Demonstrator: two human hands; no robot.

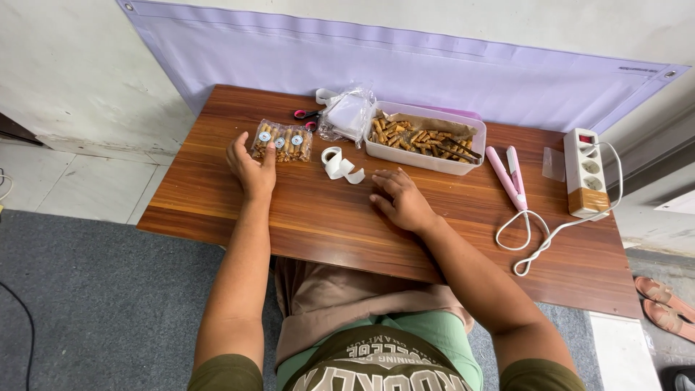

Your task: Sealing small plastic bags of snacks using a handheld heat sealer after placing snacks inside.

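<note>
On the wooden bench [326, 217], the left hand [250, 168] touches one clear packet of snack sticks [281, 142] bearing three round stickers, fingers loosely spread, gripping nothing. The right hand [400, 200] lies flat, fingers open and empty, near one roll of white tape [338, 164]. One snack-filled tray [424, 137] sits behind.

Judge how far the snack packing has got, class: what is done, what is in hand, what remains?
Done: three sealed snack packets with round stickers lie together. In hand: the left hand touches those packets; the right hand rests flat, empty, near the sticker strip. Left: the white tray holds many loose snack sticks; empty bags wait behind.
</note>
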